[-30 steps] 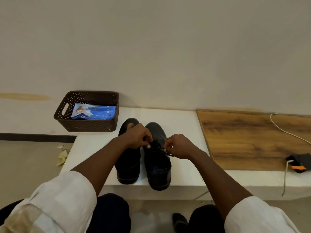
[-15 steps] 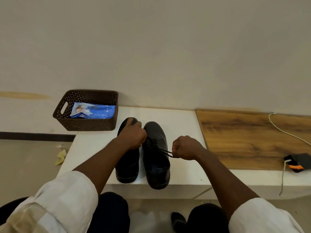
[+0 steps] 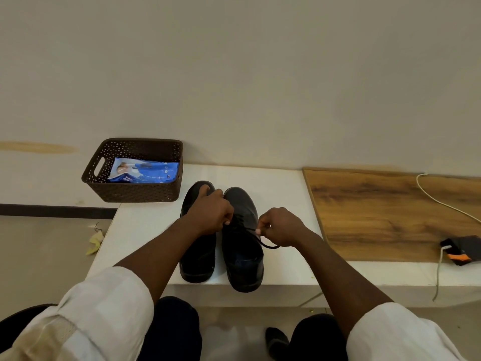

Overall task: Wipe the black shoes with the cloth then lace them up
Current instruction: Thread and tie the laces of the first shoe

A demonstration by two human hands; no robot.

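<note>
Two black shoes stand side by side on the white table (image 3: 145, 230), toes pointing away from me. The left shoe (image 3: 197, 259) is partly covered by my left forearm. Over the right shoe (image 3: 243, 259) both hands work the black lace (image 3: 268, 244). My left hand (image 3: 210, 213) pinches the lace at the shoe's left side, near the eyelets. On the shoe's right side, my right hand (image 3: 279, 226) pinches the other lace end, with a loop hanging below its fingers. No cloth is in either hand.
A brown perforated basket (image 3: 130, 190) holding a blue wipes packet (image 3: 144, 173) sits at the table's back left corner. A wooden board (image 3: 385, 214) lies to the right, with a white cable (image 3: 440, 201) and a black-and-orange device (image 3: 460, 250). A yellow scrap (image 3: 95, 242) lies on the floor at left.
My right hand pulled the lace out to the right, then came back toward the shoe with a loop. My left hand stayed at the shoe's left side, shifting only slightly.
</note>
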